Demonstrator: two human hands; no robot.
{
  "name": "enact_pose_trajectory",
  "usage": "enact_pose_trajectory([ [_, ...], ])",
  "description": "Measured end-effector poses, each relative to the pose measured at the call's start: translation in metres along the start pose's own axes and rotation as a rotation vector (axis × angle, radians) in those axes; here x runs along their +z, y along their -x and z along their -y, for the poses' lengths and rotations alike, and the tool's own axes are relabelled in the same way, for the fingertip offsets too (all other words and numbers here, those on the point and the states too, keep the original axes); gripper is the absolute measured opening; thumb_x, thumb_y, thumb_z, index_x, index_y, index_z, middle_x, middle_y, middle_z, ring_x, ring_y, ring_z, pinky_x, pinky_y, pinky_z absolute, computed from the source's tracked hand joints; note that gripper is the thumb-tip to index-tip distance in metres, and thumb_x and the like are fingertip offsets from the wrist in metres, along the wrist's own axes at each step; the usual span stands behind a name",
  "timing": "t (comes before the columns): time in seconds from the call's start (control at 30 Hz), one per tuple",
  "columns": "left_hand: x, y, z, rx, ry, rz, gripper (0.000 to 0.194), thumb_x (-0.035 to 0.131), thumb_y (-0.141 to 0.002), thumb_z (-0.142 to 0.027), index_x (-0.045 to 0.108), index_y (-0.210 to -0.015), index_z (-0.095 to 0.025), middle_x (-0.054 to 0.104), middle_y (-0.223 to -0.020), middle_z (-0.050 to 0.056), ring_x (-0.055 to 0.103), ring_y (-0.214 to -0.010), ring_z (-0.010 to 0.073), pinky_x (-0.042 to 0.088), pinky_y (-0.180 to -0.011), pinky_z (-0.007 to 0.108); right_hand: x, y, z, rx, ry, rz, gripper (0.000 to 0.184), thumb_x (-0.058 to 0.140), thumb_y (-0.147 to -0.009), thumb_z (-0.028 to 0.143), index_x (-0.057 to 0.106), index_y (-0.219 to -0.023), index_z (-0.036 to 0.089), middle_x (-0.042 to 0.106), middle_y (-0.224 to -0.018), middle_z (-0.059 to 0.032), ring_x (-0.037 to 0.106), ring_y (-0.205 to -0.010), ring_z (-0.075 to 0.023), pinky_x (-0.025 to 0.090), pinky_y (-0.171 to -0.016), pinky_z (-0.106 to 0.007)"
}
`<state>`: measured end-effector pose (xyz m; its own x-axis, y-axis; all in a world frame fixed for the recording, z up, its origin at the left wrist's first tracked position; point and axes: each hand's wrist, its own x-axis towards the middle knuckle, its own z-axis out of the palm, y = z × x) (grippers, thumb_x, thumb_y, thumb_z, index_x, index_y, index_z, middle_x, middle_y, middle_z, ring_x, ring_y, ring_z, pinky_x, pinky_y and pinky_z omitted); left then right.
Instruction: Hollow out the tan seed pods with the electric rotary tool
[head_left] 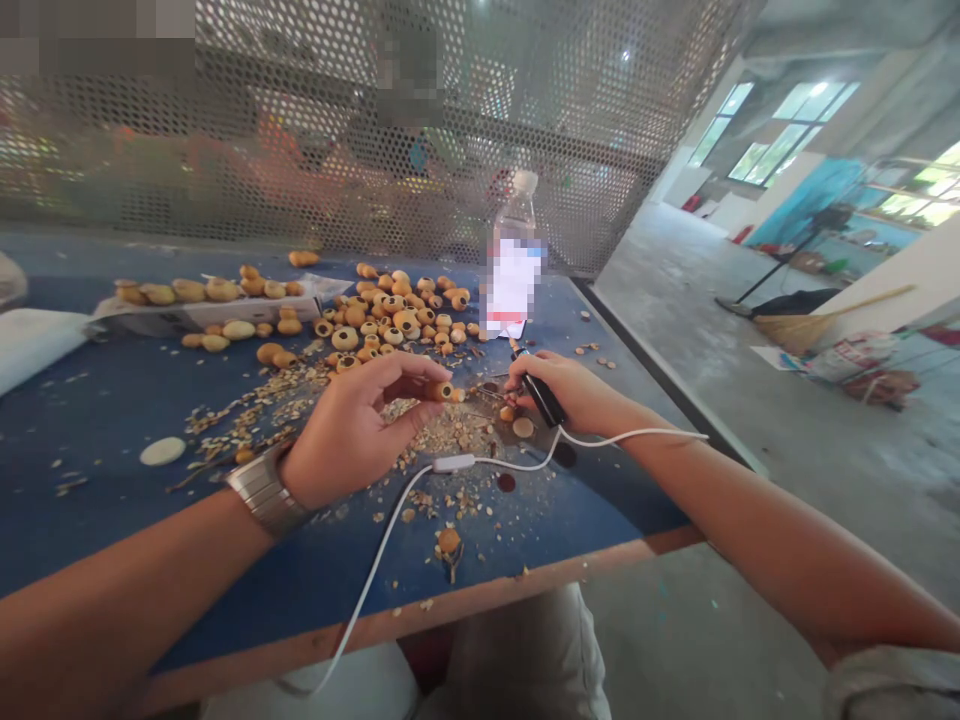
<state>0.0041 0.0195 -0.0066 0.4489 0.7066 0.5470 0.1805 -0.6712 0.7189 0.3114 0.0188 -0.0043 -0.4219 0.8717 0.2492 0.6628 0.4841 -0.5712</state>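
A small hollow tan bead points its opening rightward.

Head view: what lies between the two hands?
A small drilled bead held in the left hand, above scattered shavings on the blue table; head view.

Water btl, perf. mesh, straw broom

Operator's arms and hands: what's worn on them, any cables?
The left hand and right hand are bare, no gloves. The left wrist wears a wide silver metal band, likely a watch. A grey sleeve shows at the right elbow; a thin white cable passes the right wrist.
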Motion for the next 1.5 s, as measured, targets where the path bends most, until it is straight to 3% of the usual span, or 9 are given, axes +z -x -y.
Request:
enact_pose_trajectory([
  [0.23, 0.0, 0.002, 0.0, 0.012, 0.008, -0.008, 0.021, 0.073, -0.093, -0.021, 0.07, -0.114, -0.019, 0.078, -0.107, 0.006, 0.076, -0.094, 0.0156, 0.064, -0.089, 0.026, -0.001, 0.0, 0.01, -0.022, 0.094, 0.103, 0.016, 0.064, -0.085, 0.022, 0.062, -0.1, 0.022, 0.071, -0.093, -0.0041, 0.064, -0.079, -0.0167, 0.048, -0.072, -0.031],
  [0.47, 0.0, 0.002, -0.005, -0.01, 0.035, -0.005, 0.019, 0.075, -0.092, -0.024, 0.072, -0.11, -0.018, 0.08, -0.101, 0.006, 0.078, -0.088, 0.0163, 0.064, -0.086, 0.027, -0.001, 0.0, 0.026, -0.009, 0.046, 0.025, 0.027, 0.068, -0.081, 0.021, 0.053, -0.104, 0.024, 0.073, -0.09, -0.001, 0.065, -0.072, -0.0136, 0.049, -0.067, -0.029],
  [0.63, 0.0, 0.002, -0.008, -0.035, 0.021, 0.012, 0.021, 0.079, -0.09, -0.029, 0.075, -0.108, -0.019, 0.081, -0.101, 0.006, 0.079, -0.087, 0.0179, 0.066, -0.083, 0.027, 0.018, -0.006, 0.068, -0.235, -0.481, -0.145, 0.038, 0.072, -0.089, 0.02, 0.043, -0.111, 0.03, 0.072, -0.099, 0.0014, 0.067, -0.078, -0.0107, 0.055, -0.07, -0.027],
  [0.73, 0.001, 0.004, -0.01, -0.042, 0.039, -0.013, 0.024, 0.082, -0.087, -0.03, 0.076, -0.108, -0.021, 0.082, -0.099, 0.004, 0.079, -0.083, 0.0172, 0.066, -0.079, 0.025, 0.031, -0.011, 0.083, -0.3, -0.603, -0.192, 0.039, 0.074, -0.09, 0.018, 0.042, -0.109, 0.031, 0.071, -0.101, 0.0011, 0.068, -0.082, -0.0113, 0.057, -0.074, -0.029],
  [1.03, 0.001, 0.005, -0.013, -0.038, 0.097, -0.055, 0.023, 0.088, -0.081, -0.03, 0.08, -0.102, -0.023, 0.081, -0.093, 0.001, 0.077, -0.076, 0.014, 0.066, -0.075, 0.022, 0.043, -0.012, 0.081, -0.202, -0.707, -0.254, 0.042, 0.078, -0.088, 0.024, 0.04, -0.107, 0.03, 0.076, -0.103, -0.0005, 0.077, -0.088, -0.0147, 0.066, -0.082, -0.033],
  [1.33, 0.002, 0.005, -0.009, 0.025, 0.092, -0.077, 0.018, 0.087, -0.083, -0.03, 0.081, -0.099, -0.025, 0.08, -0.093, 0.003, 0.076, -0.08, 0.0172, 0.065, -0.072, 0.029, 0.041, -0.013, 0.081, -0.149, -0.702, -0.315, 0.046, 0.087, -0.083, 0.026, 0.046, -0.104, 0.028, 0.076, -0.093, 0.0002, 0.08, -0.089, -0.0177, 0.068, -0.079, -0.032],
  [1.5, 0.002, 0.005, -0.008, 0.009, 0.087, -0.067, 0.017, 0.087, -0.083, -0.03, 0.081, -0.098, -0.025, 0.08, -0.094, 0.003, 0.076, -0.083, 0.0186, 0.064, -0.074, 0.031, 0.041, -0.013, 0.084, -0.16, -0.75, -0.287, 0.043, 0.087, -0.081, 0.017, 0.05, -0.102, 0.027, 0.076, -0.09, 0.0019, 0.08, -0.09, -0.0151, 0.067, -0.081, -0.027],
])
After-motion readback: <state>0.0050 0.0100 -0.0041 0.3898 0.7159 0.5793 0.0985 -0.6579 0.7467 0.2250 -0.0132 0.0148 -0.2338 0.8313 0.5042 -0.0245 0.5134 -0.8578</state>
